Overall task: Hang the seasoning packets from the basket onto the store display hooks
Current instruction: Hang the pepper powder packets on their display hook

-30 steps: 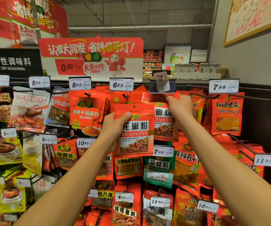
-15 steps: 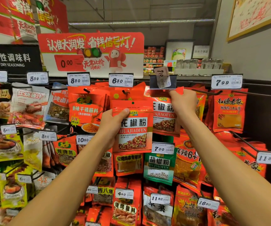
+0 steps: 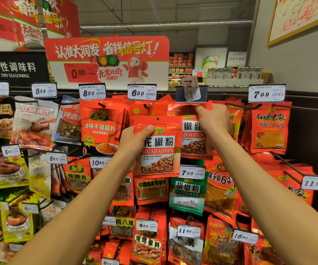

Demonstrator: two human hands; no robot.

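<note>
- Head view: the left hand (image 3: 133,145) holds a red seasoning packet (image 3: 159,148) upright in front of the display rack (image 3: 307,119); its thumb is pressed on the packet's upper left front and the fingers are curled behind it, so this grip is closed around the packet.
- The packet reads HUAJIAOFEN and has a small hang hole at its top edge, which is not on any hook.
- The right hand (image 3: 212,118) reaches to the top row of the rack and pinches the top edge of a hanging packet (image 3: 192,138) of the same kind, fingertips at its hang hole.
- That packet hangs just below a tilted price tag (image 3: 190,88) marked 7.00, in a dark holder at the rack's upper edge.
- The held packet overlaps the hanging one's left side.
- Other price tags along the top read 8.50 (image 3: 92,91), 6.30 (image 3: 142,92) and 7.99 (image 3: 266,93).
- A red promotional sign (image 3: 106,62) stands above the rack.
</note>
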